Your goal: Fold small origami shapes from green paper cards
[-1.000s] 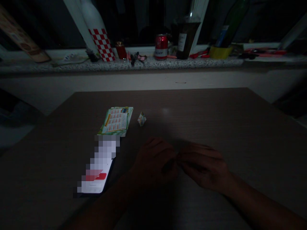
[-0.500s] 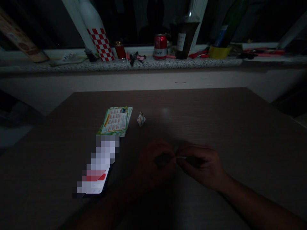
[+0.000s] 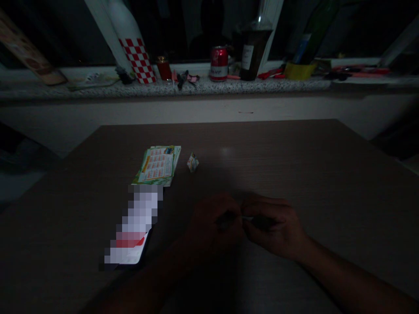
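Just right of the middle, my left hand (image 3: 218, 222) and my right hand (image 3: 275, 226) meet at their fingertips above the table. Both are closed in a pinch. Between them shows the thin pale edge of a small piece of paper (image 3: 248, 218); most of it is hidden by the fingers, and the light is dim. Beyond my left hand stands a small folded paper shape (image 3: 193, 162) with printed faces. To its left lies a stack of printed paper sheets (image 3: 157, 165) in green and white.
A lit phone (image 3: 134, 255) lies on the brown table (image 3: 278, 152), left of my hands. Along the granite windowsill (image 3: 199, 87) stand a checkered bottle (image 3: 139, 61), a red can (image 3: 219, 64), a dark labelled container (image 3: 252, 54) and a yellow-based holder (image 3: 299, 71).
Both hands have shifted very slightly, my left one a little to the right. Their pinch on the paper stays. The phone, the sheets and the folded shape have not moved.
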`<state>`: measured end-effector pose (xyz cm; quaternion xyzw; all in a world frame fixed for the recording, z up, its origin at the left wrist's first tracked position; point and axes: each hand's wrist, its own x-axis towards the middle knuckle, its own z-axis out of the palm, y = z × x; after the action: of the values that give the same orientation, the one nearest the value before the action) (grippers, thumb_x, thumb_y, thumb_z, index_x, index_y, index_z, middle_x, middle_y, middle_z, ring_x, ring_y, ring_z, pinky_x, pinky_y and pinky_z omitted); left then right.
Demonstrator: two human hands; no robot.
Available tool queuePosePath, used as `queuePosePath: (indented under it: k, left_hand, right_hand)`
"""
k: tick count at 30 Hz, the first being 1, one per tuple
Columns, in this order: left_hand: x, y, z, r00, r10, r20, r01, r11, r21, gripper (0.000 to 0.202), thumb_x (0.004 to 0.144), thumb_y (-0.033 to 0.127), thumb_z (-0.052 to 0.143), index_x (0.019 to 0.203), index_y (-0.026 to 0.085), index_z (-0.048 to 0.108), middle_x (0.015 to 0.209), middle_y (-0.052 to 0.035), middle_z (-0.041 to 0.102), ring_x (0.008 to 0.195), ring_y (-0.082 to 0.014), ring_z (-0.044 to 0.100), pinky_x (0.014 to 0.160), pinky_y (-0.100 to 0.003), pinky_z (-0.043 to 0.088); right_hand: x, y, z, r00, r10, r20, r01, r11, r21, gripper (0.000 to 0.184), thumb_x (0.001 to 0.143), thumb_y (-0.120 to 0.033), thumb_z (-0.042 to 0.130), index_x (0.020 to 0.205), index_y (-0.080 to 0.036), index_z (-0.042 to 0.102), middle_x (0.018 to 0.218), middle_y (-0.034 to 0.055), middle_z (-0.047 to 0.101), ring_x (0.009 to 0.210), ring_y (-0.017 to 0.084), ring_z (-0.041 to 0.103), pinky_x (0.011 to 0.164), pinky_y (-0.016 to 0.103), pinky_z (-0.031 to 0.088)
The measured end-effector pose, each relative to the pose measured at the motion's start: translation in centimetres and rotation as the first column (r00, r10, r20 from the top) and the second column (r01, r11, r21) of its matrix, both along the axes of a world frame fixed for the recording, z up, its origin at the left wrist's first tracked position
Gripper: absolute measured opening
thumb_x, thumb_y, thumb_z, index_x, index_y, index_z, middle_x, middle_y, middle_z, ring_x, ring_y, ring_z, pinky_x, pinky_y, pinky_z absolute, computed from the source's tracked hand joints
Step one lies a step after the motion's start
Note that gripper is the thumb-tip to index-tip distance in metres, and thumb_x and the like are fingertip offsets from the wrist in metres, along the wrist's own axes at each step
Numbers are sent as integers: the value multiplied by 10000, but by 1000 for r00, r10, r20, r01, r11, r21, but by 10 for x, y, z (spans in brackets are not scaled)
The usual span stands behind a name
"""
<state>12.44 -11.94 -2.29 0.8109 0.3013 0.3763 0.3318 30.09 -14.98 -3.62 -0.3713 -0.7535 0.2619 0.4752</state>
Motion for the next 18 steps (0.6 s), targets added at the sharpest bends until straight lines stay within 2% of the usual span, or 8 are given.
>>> queuePosePath:
  k: [4, 8, 11, 14, 18]
  left_hand:
    - [2, 0, -1, 1000, -16, 13, 16, 999, 29, 73, 770, 181, 500, 699, 183, 515, 653, 11, 518, 592, -114, 477, 560, -236, 374]
    - [1, -2, 0, 1000, -14, 11, 15, 997, -74, 107, 843, 215, 469, 770, 181, 539, 711, -9, 556, 652, -132, 525, 603, -253, 416]
    - [-4, -1, 0, 1000, -9, 26, 13, 986, -163, 170, 904, 263, 438, 918, 185, 588, 826, -32, 622, 756, -150, 586, 672, -268, 455]
    - [-9, 2, -3, 997, 63, 44, -49, 965, -257, 182, 875, 285, 505, 990, 187, 605, 901, -43, 655, 827, -171, 611, 722, -287, 479]
    - [-10, 4, -10, 990, 106, 93, -49, 878, -476, 215, 808, 324, 608, 952, 168, 640, 907, -60, 684, 838, -195, 635, 718, -297, 501]
  right_hand:
    - [0, 0, 1, 1000, -6, 10, 6, 1000, 14, 105, 756, -101, 610, 823, -176, 639, 738, 52, 667, 644, 157, 616, 569, 294, 492]
    - [0, 0, 3, 999, -51, -12, 51, 999, -12, 86, 755, -102, 615, 788, -177, 642, 722, 48, 683, 621, 153, 628, 546, 274, 488]
    - [2, 0, 3, 993, -98, -65, 90, 990, -112, 39, 765, -146, 632, 771, -175, 658, 692, 42, 693, 617, 160, 645, 554, 270, 509]
    - [5, 1, 1, 967, -197, -159, 151, 953, -263, 25, 757, -193, 663, 748, -172, 672, 658, 33, 694, 570, 145, 639, 517, 239, 510]
    - [10, 6, -4, 880, -305, -363, 132, 893, -430, 97, 734, -247, 716, 687, -173, 674, 593, 9, 683, 494, 106, 609, 478, 190, 493]
